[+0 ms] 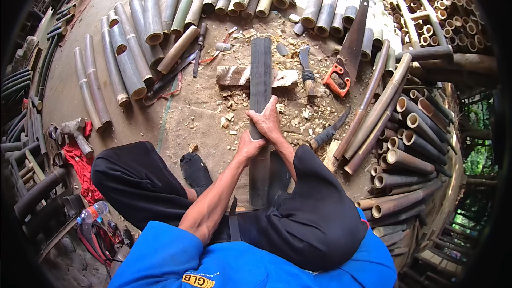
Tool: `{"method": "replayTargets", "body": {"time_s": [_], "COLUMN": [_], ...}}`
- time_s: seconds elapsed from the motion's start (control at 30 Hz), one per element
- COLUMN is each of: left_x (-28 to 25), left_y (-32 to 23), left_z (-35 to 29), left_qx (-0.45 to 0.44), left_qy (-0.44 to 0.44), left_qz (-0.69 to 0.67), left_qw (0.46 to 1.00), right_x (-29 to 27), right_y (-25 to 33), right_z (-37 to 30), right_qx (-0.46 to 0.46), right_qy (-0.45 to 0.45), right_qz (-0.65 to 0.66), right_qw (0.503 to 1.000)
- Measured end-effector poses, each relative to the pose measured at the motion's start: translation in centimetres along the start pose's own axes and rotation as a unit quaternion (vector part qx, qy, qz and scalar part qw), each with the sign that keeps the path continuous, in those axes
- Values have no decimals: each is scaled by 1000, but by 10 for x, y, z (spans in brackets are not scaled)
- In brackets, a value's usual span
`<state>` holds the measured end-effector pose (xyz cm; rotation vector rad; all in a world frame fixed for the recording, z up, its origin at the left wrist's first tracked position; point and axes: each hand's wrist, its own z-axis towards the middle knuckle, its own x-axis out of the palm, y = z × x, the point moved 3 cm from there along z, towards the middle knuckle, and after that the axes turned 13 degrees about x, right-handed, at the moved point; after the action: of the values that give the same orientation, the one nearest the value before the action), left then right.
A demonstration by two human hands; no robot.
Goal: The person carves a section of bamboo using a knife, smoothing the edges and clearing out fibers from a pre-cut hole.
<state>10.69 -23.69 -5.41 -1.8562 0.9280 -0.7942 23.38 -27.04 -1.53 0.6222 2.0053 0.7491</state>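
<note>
A thick dark bamboo tube (261,69) runs away from my lap, its upper part lying across a rough wooden block (232,76). My left hand (249,146) is closed round the tube's near half. Just beyond it, my right hand (268,119) grips the same tube from the right side, thumb across the top. Right of the block lie a short hooked blade with a wrapped handle (308,72) and a handsaw (349,48) with an orange grip. Closer to my right knee is a curved knife (332,129) with a dark wrapped handle.
Wood chips surround the block. Cut bamboo tubes (128,66) form an arc at the far side, with a chisel-like tool (200,48) beside them. Stacked bamboo (410,154) stands on the right. At left are a hammer (77,134), red cloth (80,170) and a plastic bottle (93,212).
</note>
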Motion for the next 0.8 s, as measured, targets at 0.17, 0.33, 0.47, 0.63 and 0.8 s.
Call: {"method": "replayTargets", "body": {"time_s": [0.17, 0.33, 0.47, 0.63, 0.8], "left_x": [9, 4, 4, -1, -5], "left_y": [-5, -9, -13, -1, 0], "left_z": [-6, -9, -8, -8, -7], "left_qx": [35, 15, 13, 0, 23], "left_qy": [-21, -13, -9, 2, -9], "left_qz": [67, 31, 62, 24, 41], "left_qw": [997, 999, 998, 1000, 999], "right_x": [-4, 0, -1, 4, 7], "right_y": [-11, -7, -9, -12, -14], "right_z": [1, 0, 0, 0, 3], "right_qx": [-14, 13, 7, 1, 6], "right_qy": [1, 9, 0, -12, 25], "right_qz": [13, 16, -2, 4, 7], "right_qw": [1000, 1000, 1000, 1000, 1000]}}
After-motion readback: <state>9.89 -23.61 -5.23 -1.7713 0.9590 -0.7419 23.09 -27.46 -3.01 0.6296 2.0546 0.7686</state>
